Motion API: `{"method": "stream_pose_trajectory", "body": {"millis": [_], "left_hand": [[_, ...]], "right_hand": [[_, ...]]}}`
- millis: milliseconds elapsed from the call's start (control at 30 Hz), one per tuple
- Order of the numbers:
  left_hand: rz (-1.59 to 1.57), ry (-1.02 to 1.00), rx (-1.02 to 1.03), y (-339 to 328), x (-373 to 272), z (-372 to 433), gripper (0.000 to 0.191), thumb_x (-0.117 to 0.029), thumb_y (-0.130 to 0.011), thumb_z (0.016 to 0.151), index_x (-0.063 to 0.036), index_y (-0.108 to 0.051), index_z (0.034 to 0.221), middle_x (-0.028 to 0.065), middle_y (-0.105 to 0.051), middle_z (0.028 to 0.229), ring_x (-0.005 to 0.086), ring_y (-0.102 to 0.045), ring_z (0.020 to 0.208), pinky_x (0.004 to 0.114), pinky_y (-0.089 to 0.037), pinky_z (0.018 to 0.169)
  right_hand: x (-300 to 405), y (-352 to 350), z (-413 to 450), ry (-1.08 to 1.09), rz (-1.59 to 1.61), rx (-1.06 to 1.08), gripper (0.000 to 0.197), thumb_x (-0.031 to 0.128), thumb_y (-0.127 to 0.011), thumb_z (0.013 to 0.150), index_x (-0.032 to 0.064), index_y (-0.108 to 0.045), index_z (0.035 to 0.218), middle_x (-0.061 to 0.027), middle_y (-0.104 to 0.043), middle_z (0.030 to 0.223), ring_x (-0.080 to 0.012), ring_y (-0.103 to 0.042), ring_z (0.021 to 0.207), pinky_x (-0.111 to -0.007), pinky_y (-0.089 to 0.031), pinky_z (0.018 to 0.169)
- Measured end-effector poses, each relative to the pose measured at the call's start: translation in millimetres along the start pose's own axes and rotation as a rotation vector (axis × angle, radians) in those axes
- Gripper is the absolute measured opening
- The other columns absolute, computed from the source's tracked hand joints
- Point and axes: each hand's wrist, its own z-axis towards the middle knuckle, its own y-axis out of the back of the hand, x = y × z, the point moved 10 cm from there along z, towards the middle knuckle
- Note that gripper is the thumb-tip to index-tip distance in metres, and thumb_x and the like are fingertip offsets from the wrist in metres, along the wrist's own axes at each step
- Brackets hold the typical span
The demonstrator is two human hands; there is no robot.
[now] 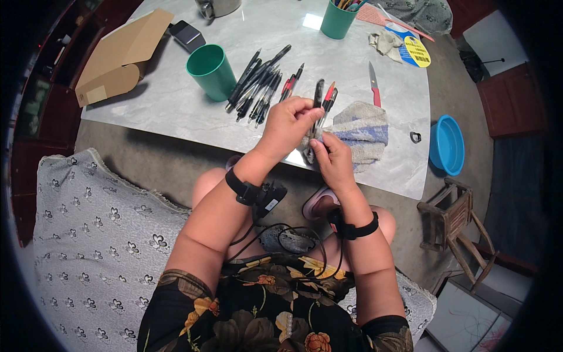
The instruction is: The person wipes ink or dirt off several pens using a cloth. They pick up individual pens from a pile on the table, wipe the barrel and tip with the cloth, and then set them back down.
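Between the fingertips of my left hand (289, 122) is a dark pen (319, 90), standing roughly upright over the table's near edge. My right hand (336, 160) pinches a grey and blue cloth (365, 132) around the pen's lower part, which is partly hidden. The rest of the cloth spreads over the tabletop to the right. Just beyond my hands lie a few pens (330, 94), one with a red body. Left of them are a red and black pen (288, 86) and a loose pile of black and clear pens (261, 88). An open green cup (209, 72) stands beside the pile.
On the marble-look table (167, 119) are a cardboard box (125, 48), a dark device (188, 36), a second green cup (338, 22) holding utensils, a red-handled knife (374, 83) and a pink fly swatter (374, 16). A blue basin (447, 145) and a wooden chair (453, 215) stand right.
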Motion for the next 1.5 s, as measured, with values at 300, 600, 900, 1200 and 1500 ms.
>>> {"method": "stream_pose_trajectory", "body": {"millis": [300,600,900,1200,1500], "left_hand": [[0.086,-0.063,-0.024,-13.9,2.0,-17.6,0.023,-0.013,-0.066,0.074,-0.0022,-0.058,0.092,0.0064,-0.056,0.073,0.0128,-0.052,0.061,0.025,-0.044,0.059],[0.002,0.129,0.149,-46.4,27.5,-29.5,0.016,-0.011,-0.064,0.079,0.0002,-0.062,0.09,0.0011,-0.06,0.069,0.004,-0.05,0.059,0.019,-0.043,0.056],[0.055,0.172,0.235,-53.8,31.7,-35.8,0.017,-0.015,-0.063,0.079,0.0014,-0.06,0.081,0.0057,-0.06,0.065,0.0082,-0.053,0.055,0.024,-0.044,0.053],[0.18,0.053,0.089,-40.5,19.4,-32.0,0.014,-0.012,-0.065,0.076,0.0001,-0.059,0.077,0.0014,-0.054,0.059,0.0059,-0.046,0.053,0.02,-0.041,0.051],[0.1,0.152,0.176,-43.1,40.2,-27.4,0.015,-0.015,-0.062,0.081,-0.0004,-0.058,0.08,0.0004,-0.055,0.064,0.0062,-0.047,0.054,0.021,-0.041,0.05]], "right_hand": [[-37.5,47.1,10.1,-0.21,0.668,-0.305,0.019,0.018,-0.052,0.089,0.0034,-0.054,0.078,0.0043,-0.052,0.069,-0.0023,-0.042,0.063,-0.019,-0.036,0.053],[-47.1,32.9,1.0,-0.216,0.783,-0.342,0.011,0.016,-0.054,0.088,0.0067,-0.052,0.082,0.0044,-0.05,0.072,-0.0011,-0.04,0.062,-0.018,-0.032,0.052],[-63.2,38.2,5.9,-0.302,1.204,-0.406,0.011,0.015,-0.054,0.088,0.0054,-0.053,0.094,-0.002,-0.058,0.082,-0.0085,-0.054,0.074,-0.023,-0.044,0.063],[-53.4,27.2,-1.2,-0.392,1.054,-0.326,0.009,0.015,-0.054,0.087,0.0069,-0.051,0.091,0.0006,-0.058,0.079,-0.0035,-0.051,0.063,-0.019,-0.041,0.053],[-32.7,9.0,1.1,-0.316,1.068,-0.162,0.013,0.011,-0.054,0.087,0.0053,-0.05,0.097,-0.0026,-0.059,0.085,-0.0061,-0.053,0.069,-0.019,-0.042,0.059]]}}
